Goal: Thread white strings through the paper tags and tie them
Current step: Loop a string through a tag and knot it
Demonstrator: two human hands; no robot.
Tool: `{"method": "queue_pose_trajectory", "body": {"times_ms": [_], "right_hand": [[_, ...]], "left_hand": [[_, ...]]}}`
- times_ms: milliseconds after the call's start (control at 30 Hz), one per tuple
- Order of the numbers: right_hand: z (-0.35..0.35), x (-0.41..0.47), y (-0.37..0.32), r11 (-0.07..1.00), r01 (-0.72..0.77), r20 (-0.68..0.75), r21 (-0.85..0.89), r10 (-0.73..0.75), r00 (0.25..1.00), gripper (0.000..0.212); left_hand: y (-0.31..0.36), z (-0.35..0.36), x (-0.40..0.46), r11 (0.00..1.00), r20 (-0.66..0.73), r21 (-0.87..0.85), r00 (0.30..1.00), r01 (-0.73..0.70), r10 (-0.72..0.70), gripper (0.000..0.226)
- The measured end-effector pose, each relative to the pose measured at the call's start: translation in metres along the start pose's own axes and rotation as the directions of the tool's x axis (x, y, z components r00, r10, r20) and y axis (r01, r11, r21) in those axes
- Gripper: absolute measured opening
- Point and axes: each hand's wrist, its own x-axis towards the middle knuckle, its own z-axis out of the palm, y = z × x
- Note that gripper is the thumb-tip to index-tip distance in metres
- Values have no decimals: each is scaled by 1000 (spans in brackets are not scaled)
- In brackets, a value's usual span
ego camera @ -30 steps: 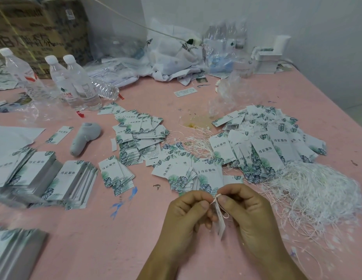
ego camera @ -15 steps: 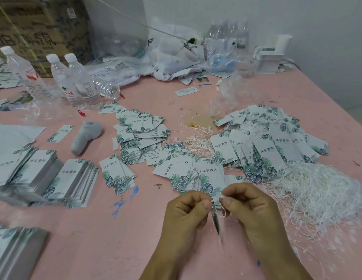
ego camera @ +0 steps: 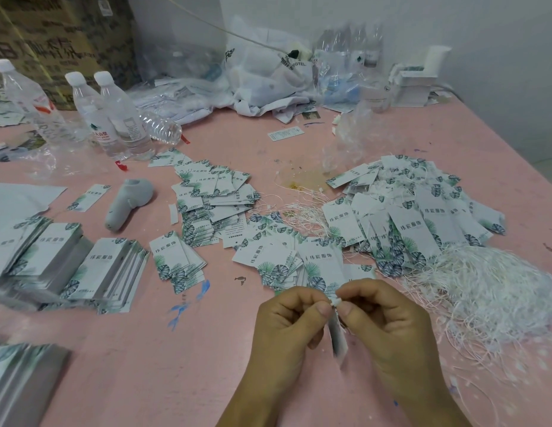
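My left hand [ego camera: 291, 325] and my right hand [ego camera: 384, 322] meet above the pink table's near edge. Both pinch the small white end piece of a string [ego camera: 335, 302] between thumb and forefinger. A paper tag [ego camera: 338, 337] hangs edge-on from that string between the two hands. A tangled heap of white strings [ego camera: 496, 291] lies just right of my right hand. Loose tags with leaf print [ego camera: 318, 260] lie right behind my hands, and a bigger pile of tags with strings [ego camera: 416, 217] sits further back right.
Stacked tags [ego camera: 83, 266] stand at the left, another stack [ego camera: 19, 380] at the near left corner. A grey handheld device [ego camera: 126, 204], several water bottles [ego camera: 114, 118], plastic bags [ego camera: 268, 78] and a cardboard box [ego camera: 52, 35] line the back. A wall is at the right.
My hands have drawn a little closer around the string's end piece. The hanging tag has swung from showing its face to hanging edge-on.
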Motion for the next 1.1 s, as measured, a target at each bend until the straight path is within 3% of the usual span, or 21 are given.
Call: {"method": "queue_pose_trajectory", "body": {"times_ms": [167, 333, 800, 1100], "right_hand": [[2, 0, -1, 1000, 18, -22, 5, -18, 1000, 29], [3, -1, 0, 999, 34, 5, -22, -34, 999, 36], [4, 0, 1, 995, 56, 10, -77, -55, 998, 27], [0, 4, 3, 998, -20, 75, 57, 16, 997, 21]], "left_hand": [[2, 2, 0, 1000, -23, 4, 1000, 10, -10, 14], [2, 2, 0, 1000, -37, 28, 999, 0, 1, 13], [2, 1, 0, 999, -53, 41, 998, -12, 14, 11], [1, -1, 1, 996, -56, 70, 997, -48, 52, 22]]}}
